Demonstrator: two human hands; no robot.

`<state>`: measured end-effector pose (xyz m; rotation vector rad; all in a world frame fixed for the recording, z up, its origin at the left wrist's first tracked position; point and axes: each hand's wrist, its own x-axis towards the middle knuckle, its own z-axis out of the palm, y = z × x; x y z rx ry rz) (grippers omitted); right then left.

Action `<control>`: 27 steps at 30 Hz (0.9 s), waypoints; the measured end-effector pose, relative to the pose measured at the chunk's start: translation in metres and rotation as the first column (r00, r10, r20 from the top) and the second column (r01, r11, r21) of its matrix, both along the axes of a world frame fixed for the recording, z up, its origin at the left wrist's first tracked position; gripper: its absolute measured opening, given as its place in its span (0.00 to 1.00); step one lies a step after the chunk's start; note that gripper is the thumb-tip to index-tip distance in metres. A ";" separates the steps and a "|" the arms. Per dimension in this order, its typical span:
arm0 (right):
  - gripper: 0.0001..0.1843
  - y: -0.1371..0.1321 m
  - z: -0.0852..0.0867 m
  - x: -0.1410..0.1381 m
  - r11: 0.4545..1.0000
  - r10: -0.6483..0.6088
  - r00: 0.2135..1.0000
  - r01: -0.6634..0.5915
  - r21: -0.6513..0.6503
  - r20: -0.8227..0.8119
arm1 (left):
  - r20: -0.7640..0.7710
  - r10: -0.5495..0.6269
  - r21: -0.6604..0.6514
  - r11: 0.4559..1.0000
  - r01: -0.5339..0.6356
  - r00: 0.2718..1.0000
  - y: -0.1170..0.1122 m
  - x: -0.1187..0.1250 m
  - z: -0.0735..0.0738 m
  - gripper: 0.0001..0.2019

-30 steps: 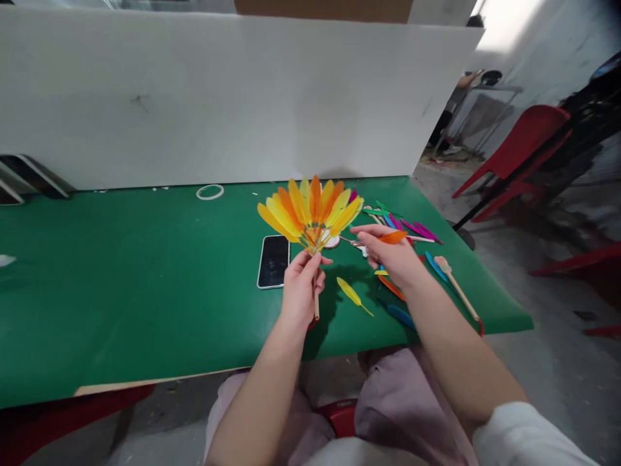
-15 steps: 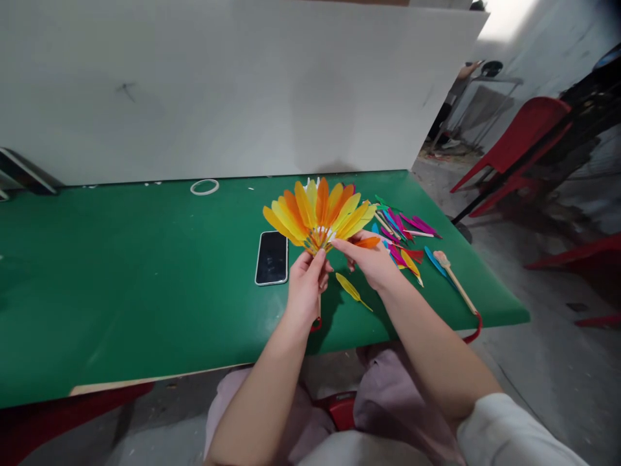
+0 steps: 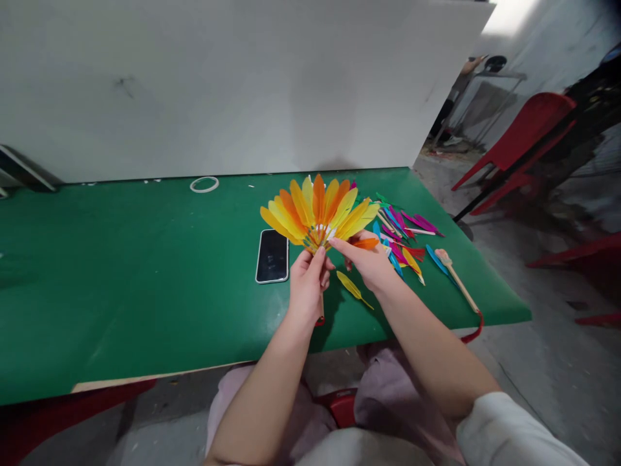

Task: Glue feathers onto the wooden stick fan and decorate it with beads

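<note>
A fan of yellow and orange feathers [image 3: 319, 202] stands upright and spread over the table, with white bits at the base of the feathers. My left hand [image 3: 305, 285] is closed around its wooden handle, a bit of red showing below the fist. On the right of the base, the thumb of my right hand [image 3: 371, 262] presses against the fan; its other fingers are mostly hidden behind. An orange feather [image 3: 367, 244] sticks out sideways at my right hand; whether the fingers grip it I cannot tell. Beneath the hands a loose yellow feather [image 3: 352, 286] lies on the green table [image 3: 160, 278].
A phone [image 3: 272, 257] lies left of the fan. To the right are a heap of coloured feathers [image 3: 398, 223] and a wooden stick [image 3: 460, 285] with a red cord. A white ring [image 3: 204, 185] lies near the white panel [image 3: 218, 90]. Red chairs [image 3: 524, 139] stand beyond the table.
The fan has tipped slightly, and less of the red bit at its lower end shows. Both hands keep nearly the same hold; the view has shifted a little.
</note>
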<state>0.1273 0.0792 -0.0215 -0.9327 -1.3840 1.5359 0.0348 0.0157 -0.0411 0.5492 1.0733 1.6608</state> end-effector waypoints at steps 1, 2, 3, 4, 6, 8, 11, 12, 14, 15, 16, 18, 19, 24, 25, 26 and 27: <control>0.15 0.000 -0.001 0.000 1.000 -0.002 1.000 0.002 -0.008 -0.010 | -0.001 -0.002 0.001 1.000 0.002 1.000 0.000 0.000 0.000 0.13; 0.16 0.000 -0.001 0.000 1.000 -0.003 1.000 0.002 -0.017 -0.020 | -0.002 -0.005 0.002 1.000 0.005 1.000 0.000 -0.001 0.000 0.12; 0.16 0.000 -0.002 0.001 1.000 -0.003 0.999 0.002 -0.024 -0.032 | -0.003 -0.009 0.005 1.000 0.009 1.000 0.001 -0.001 -0.001 0.12; 0.16 0.001 -0.002 0.002 1.000 -0.001 0.999 0.000 -0.029 -0.044 | -0.004 -0.011 0.010 1.000 0.011 1.000 0.001 -0.001 -0.001 0.12; 0.16 0.001 -0.002 0.004 0.999 0.005 0.998 -0.007 -0.036 -0.069 | -0.009 -0.010 0.015 1.000 0.010 1.000 0.002 -0.002 -0.001 0.12; 0.15 0.002 -0.002 0.005 0.999 0.000 0.996 -0.003 -0.043 -0.086 | -0.013 -0.008 0.016 1.000 0.008 1.000 0.002 -0.002 -0.001 0.12; 0.15 0.003 -0.003 0.005 0.998 -0.025 0.997 0.020 -0.056 -0.078 | -0.020 -0.023 0.015 1.000 0.023 1.000 0.002 -0.001 -0.001 0.12; 0.15 0.003 -0.002 0.004 0.998 -0.028 0.997 0.024 -0.059 -0.071 | -0.021 -0.030 0.014 0.999 0.030 0.999 0.002 -0.001 -0.001 0.12; 0.15 0.002 -0.002 0.002 0.998 -0.029 0.998 0.026 -0.063 -0.056 | -0.025 -0.039 0.011 0.999 0.039 0.999 0.002 0.000 -0.001 0.12; 0.15 0.002 -0.001 0.002 0.998 -0.031 0.998 0.028 -0.062 -0.048 | -0.027 -0.039 0.008 0.999 0.039 0.999 0.002 0.000 -0.002 0.12; 0.15 0.002 -0.001 0.001 0.998 -0.033 0.999 0.030 -0.059 -0.038 | -0.032 -0.038 0.005 0.999 0.038 0.999 0.002 0.000 -0.002 0.12; 0.15 0.001 0.000 0.001 0.998 -0.035 0.999 0.034 -0.049 -0.016 | -0.042 -0.035 0.006 0.999 0.035 0.998 0.002 -0.001 -0.003 0.12; 0.15 0.001 0.000 0.001 0.998 -0.036 0.999 0.036 -0.045 -0.007 | -0.044 -0.035 0.008 0.999 0.035 0.998 0.002 -0.001 -0.004 0.12; 0.16 0.003 0.000 0.000 0.998 -0.051 0.999 0.050 -0.039 -0.009 | -0.028 -0.041 0.018 0.999 0.041 0.999 0.002 0.000 -0.004 0.11; 0.16 0.003 0.000 0.000 0.998 -0.055 0.998 0.054 -0.040 -0.011 | -0.024 -0.040 0.020 0.999 0.040 0.999 0.002 0.000 -0.004 0.11; 0.16 0.003 0.000 0.000 0.998 -0.056 0.998 0.055 -0.037 -0.011 | -0.020 -0.041 0.019 0.999 0.041 0.999 0.002 0.000 -0.004 0.11; 0.16 0.003 0.000 0.000 0.998 -0.054 0.998 0.054 -0.030 -0.011 | -0.015 -0.042 0.019 0.999 0.043 0.999 0.002 0.000 -0.004 0.11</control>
